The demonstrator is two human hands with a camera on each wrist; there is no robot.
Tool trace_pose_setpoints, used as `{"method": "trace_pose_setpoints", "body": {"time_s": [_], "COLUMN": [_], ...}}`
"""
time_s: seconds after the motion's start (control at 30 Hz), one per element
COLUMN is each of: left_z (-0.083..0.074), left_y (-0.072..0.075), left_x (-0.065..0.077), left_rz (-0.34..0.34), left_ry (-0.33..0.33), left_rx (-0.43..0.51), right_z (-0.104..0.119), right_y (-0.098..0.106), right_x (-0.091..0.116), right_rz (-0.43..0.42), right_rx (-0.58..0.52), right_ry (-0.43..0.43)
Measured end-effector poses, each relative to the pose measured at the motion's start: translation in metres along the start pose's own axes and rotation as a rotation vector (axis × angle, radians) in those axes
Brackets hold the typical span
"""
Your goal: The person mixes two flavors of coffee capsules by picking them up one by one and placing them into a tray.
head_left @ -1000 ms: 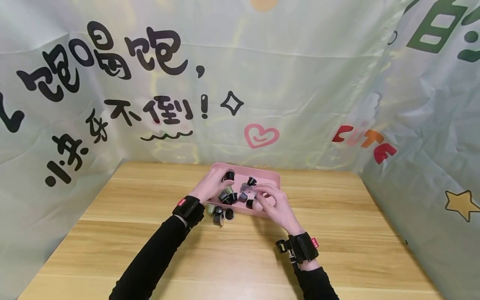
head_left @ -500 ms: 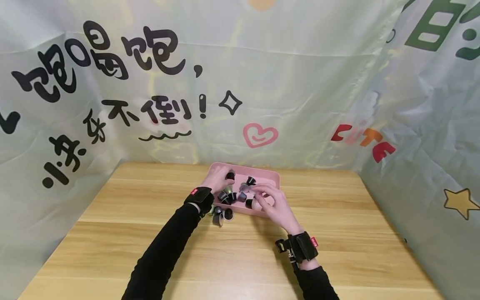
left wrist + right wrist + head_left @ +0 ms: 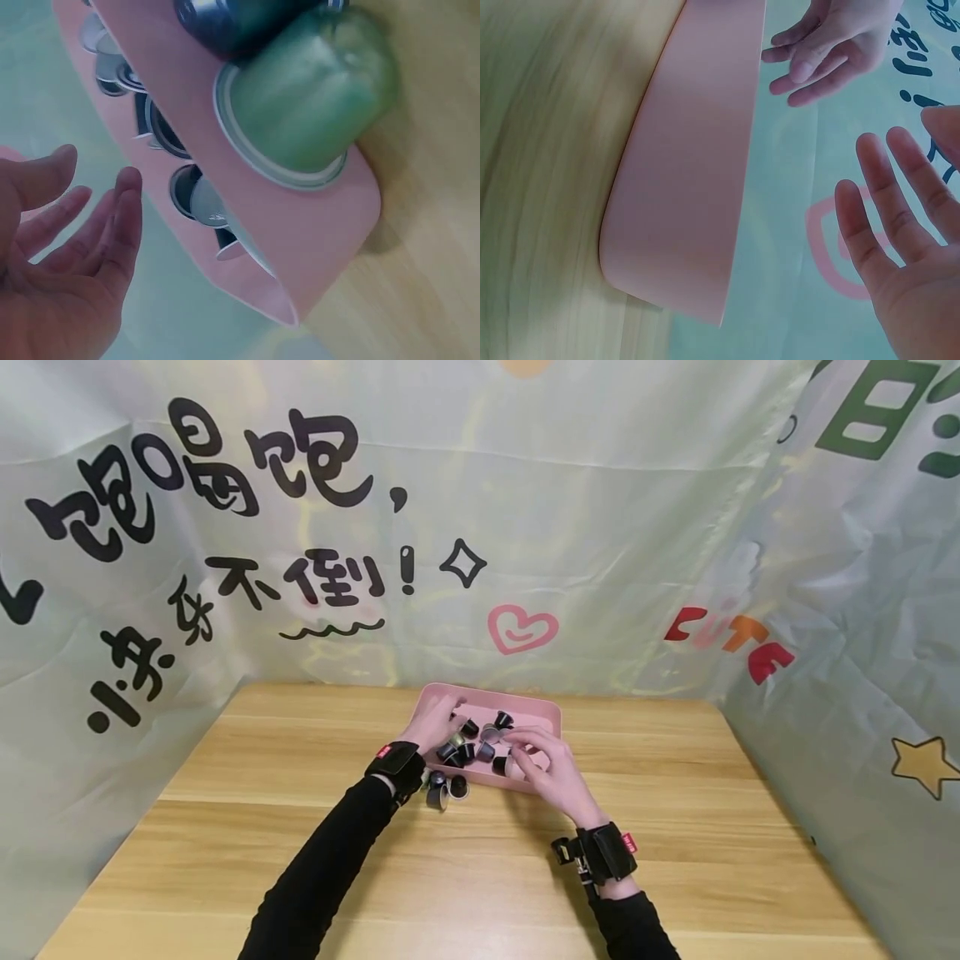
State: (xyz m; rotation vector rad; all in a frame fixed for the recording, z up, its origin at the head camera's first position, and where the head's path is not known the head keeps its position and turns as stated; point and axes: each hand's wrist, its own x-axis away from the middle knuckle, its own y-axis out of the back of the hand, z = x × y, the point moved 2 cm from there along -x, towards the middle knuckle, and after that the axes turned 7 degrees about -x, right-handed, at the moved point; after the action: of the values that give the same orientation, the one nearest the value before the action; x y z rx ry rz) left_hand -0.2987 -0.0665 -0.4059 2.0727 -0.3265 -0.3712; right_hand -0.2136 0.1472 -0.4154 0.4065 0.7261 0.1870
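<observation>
My left hand point(image 3: 433, 724) hangs over the left part of a pink tray point(image 3: 517, 702), its fingers loosely bent with nothing between them. A black coffee capsule point(image 3: 469, 728) lies in the tray just right of its fingertips. Several more dark, grey and green capsules are spread through the tray, among them a black one point(image 3: 503, 720) toward the back. Above the tray's right part, my right hand point(image 3: 551, 768) holds nothing; its fingers point(image 3: 877, 165) are spread in the right wrist view, and in the head view it covers some of the tray.
In front of the tray's left corner, several capsules lie on the wooden table point(image 3: 480, 877), including a green one point(image 3: 307, 105) and a dark blue one point(image 3: 240, 22). A printed cloth point(image 3: 637, 527) hangs behind and beside the table.
My left hand has moved in over the tray and let go of a black capsule, which now lies slightly lower and to the right. The right hand has stayed where it was.
</observation>
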Motion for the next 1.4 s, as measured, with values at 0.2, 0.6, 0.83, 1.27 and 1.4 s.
{"method": "trace_pose_setpoints", "body": {"time_s": [0.2, 0.6, 0.83, 1.27, 1.4], "left_z": [-0.002, 0.007, 0.015, 0.029, 0.032], "left_y": [0.006, 0.013, 0.016, 0.009, 0.007], "left_x": [0.019, 0.069, 0.093, 0.114, 0.116], "left_rz": [-0.058, -0.091, -0.161, -0.224, -0.215], "left_ry": [-0.072, -0.011, 0.007, 0.046, 0.068], "left_rx": [0.059, 0.237, 0.28, 0.305, 0.308], "right_z": [0.001, 0.005, 0.001, 0.005, 0.004], "right_y": [0.0, -0.003, -0.009, -0.013, -0.013], "right_x": [0.0, -0.001, -0.002, -0.001, -0.001], "right_rz": [0.013, 0.041, 0.08, 0.093, 0.091], "right_rx": [0.005, -0.008, -0.013, -0.015, -0.003], "right_ry": [-0.006, -0.056, -0.003, -0.036, -0.025]}}
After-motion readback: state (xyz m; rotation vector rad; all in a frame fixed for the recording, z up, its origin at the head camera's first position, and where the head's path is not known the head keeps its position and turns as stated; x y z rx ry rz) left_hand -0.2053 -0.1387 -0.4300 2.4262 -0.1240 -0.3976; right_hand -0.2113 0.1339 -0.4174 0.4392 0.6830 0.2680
